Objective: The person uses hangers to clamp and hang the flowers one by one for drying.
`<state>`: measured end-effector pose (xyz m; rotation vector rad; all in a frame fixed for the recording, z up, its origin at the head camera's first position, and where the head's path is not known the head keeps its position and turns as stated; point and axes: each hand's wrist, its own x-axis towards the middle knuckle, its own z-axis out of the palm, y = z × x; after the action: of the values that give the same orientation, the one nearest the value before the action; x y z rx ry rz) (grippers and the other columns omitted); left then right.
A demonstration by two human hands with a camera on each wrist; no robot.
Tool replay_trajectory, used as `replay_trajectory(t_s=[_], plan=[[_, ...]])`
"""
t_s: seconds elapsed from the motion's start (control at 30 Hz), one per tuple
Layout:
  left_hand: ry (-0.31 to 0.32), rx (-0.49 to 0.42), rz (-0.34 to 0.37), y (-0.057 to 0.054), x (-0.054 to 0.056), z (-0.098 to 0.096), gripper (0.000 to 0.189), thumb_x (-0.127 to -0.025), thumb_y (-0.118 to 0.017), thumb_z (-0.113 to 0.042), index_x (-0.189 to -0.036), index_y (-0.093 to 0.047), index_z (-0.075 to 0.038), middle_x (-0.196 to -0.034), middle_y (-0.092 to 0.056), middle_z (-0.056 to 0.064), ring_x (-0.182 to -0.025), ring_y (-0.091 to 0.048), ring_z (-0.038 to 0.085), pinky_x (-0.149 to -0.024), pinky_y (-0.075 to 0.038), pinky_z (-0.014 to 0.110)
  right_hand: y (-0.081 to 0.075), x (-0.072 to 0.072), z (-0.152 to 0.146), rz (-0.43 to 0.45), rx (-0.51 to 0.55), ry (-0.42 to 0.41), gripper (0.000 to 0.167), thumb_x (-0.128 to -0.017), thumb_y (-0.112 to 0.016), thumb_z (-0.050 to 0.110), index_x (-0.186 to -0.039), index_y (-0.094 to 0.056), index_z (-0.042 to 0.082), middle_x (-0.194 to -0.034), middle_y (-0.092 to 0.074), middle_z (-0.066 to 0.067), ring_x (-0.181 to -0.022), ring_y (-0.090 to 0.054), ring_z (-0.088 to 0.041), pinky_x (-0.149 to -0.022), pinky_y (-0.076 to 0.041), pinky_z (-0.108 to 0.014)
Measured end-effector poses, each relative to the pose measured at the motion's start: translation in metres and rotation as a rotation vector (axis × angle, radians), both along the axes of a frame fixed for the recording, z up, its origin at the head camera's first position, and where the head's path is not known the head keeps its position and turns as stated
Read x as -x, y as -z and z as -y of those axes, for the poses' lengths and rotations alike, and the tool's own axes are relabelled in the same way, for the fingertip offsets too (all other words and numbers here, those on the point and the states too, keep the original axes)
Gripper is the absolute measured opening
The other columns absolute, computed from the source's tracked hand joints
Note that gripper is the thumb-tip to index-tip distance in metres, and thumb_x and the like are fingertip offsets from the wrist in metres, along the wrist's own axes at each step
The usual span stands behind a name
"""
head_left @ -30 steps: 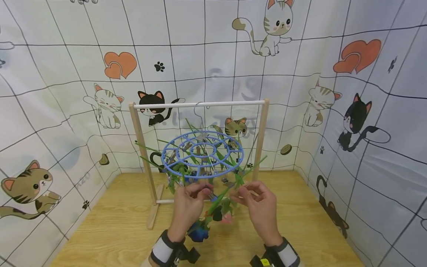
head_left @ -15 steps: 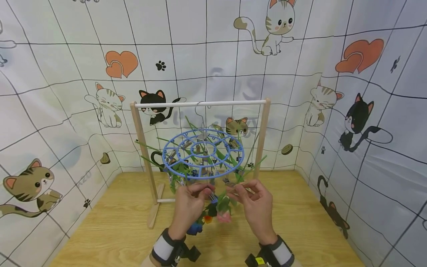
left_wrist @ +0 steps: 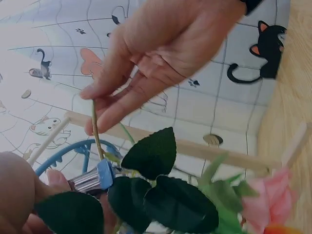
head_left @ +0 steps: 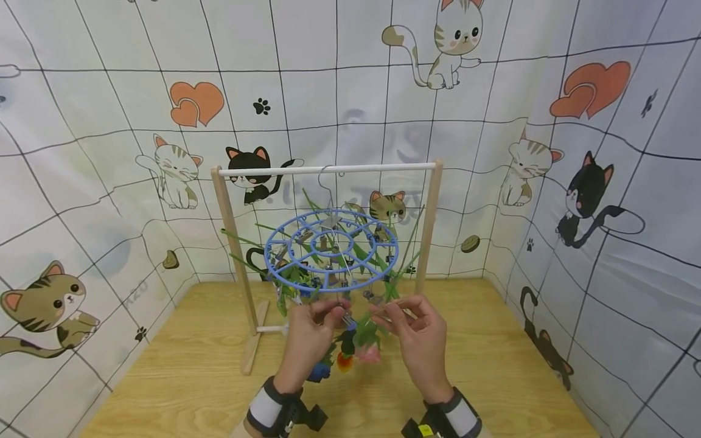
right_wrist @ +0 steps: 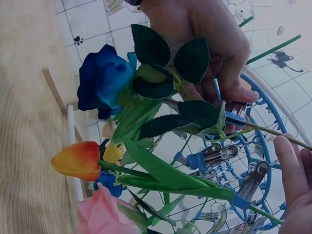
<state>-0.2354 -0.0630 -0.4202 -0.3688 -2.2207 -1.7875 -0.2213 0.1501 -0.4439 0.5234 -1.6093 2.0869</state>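
My left hand (head_left: 308,340) pinches a metal clip with blue tips (left_wrist: 92,179) under the front of a blue round hanger (head_left: 361,283). A thin stem (left_wrist: 95,127) passes at the clip's blue tips, and my right hand (head_left: 421,344) pinches its end between thumb and fingers. Dark green leaves (right_wrist: 190,61) and a blue rose (right_wrist: 102,80) are on the other side of the clip. In the right wrist view, an orange tulip (right_wrist: 75,161) hangs from another clip (right_wrist: 253,183), with a pink rose (right_wrist: 107,212) below it.
The hanger hooks onto the white top bar (head_left: 274,172) of a wooden rack (head_left: 432,213). Several more clips and green stems hang round the ring, some sticking out past its sides. The rack stands on a wood-grain table (head_left: 181,365) before a cat-print curtain (head_left: 306,103).
My right hand has shifted slightly left, closer to the left hand. The blue rose has risen a little, and the orange tulip and pink rose show more fully. The left hand keeps the clip.
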Motion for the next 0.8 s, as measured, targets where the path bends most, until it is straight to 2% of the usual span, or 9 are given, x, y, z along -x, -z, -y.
replay_trajectory(t_s=[0.17, 0.27, 0.4, 0.5, 0.6, 0.7, 0.8], plan=[[0.036, 0.061, 0.002, 0.004, -0.001, 0.004, 0.022, -0.116, -0.074, -0.016, -0.133, -0.087, -0.008, -0.129, -0.088, 0.016, -0.118, -0.087, 0.03, -0.099, -0.073, 0.035, 0.0, -0.001, -0.003, -0.018, -0.05, -0.009, 0.017, -0.115, -0.069, -0.004, -0.124, -0.062, -0.016, -0.121, -0.079, -0.037, -0.109, -0.09, -0.03, -0.094, -0.073, -0.048], [0.061, 0.078, -0.014, 0.006, -0.003, 0.006, 0.03, -0.118, -0.073, -0.021, -0.142, -0.082, -0.007, -0.132, -0.088, 0.014, -0.125, -0.085, 0.032, -0.105, -0.071, 0.04, 0.001, -0.002, -0.005, -0.02, -0.079, 0.0, 0.016, -0.113, -0.07, -0.005, -0.124, -0.064, -0.015, -0.121, -0.08, -0.035, -0.107, -0.09, -0.032, -0.094, -0.073, -0.047], [0.084, 0.085, -0.027, 0.008, -0.006, 0.009, 0.038, -0.119, -0.07, -0.025, -0.15, -0.077, -0.004, -0.132, -0.088, 0.013, -0.125, -0.085, 0.033, -0.105, -0.071, 0.037, 0.002, -0.003, -0.011, -0.029, -0.114, 0.004, 0.018, -0.112, -0.072, -0.007, -0.126, -0.065, -0.015, -0.119, -0.084, -0.018, -0.103, -0.09, -0.028, -0.094, -0.073, -0.046], [0.077, 0.123, -0.045, 0.009, -0.007, 0.012, 0.043, -0.12, -0.068, -0.026, -0.155, -0.072, 0.001, -0.134, -0.087, 0.015, -0.129, -0.084, 0.036, -0.108, -0.07, 0.043, 0.003, -0.004, -0.015, -0.051, -0.127, -0.007, 0.019, -0.111, -0.071, -0.01, -0.128, -0.065, -0.016, -0.118, -0.085, -0.009, -0.104, -0.09, -0.021, -0.095, -0.074, -0.044], [0.049, 0.197, -0.071, 0.011, -0.01, 0.016, 0.048, -0.121, -0.067, -0.028, -0.155, -0.069, 0.006, -0.135, -0.086, 0.019, -0.128, -0.084, 0.039, -0.107, -0.07, 0.051, 0.006, -0.005, -0.022, -0.066, -0.142, -0.016, 0.02, -0.11, -0.071, -0.011, -0.129, -0.066, -0.014, -0.118, -0.085, -0.008, -0.106, -0.089, -0.019, -0.094, -0.074, -0.041], [-0.002, 0.278, -0.098, 0.014, -0.017, 0.023, 0.046, -0.121, -0.068, -0.031, -0.15, -0.073, 0.005, -0.132, -0.087, 0.02, -0.119, -0.087, 0.037, -0.099, -0.073, 0.049, 0.012, -0.005, -0.031, -0.067, -0.178, -0.011, 0.02, -0.11, -0.07, -0.011, -0.13, -0.067, -0.014, -0.118, -0.084, -0.007, -0.104, -0.089, -0.017, -0.091, -0.074, -0.038], [0.0, 0.33, -0.114, 0.017, -0.027, 0.034, 0.041, -0.12, -0.068, -0.028, -0.151, -0.075, -0.001, -0.132, -0.087, 0.016, -0.112, -0.088, 0.035, -0.092, -0.073, 0.044, 0.017, -0.004, -0.042, -0.035, -0.219, 0.015, 0.022, -0.111, -0.071, -0.009, -0.131, -0.067, -0.016, -0.117, -0.083, -0.007, -0.098, -0.089, -0.017, -0.087, -0.075, -0.038]])
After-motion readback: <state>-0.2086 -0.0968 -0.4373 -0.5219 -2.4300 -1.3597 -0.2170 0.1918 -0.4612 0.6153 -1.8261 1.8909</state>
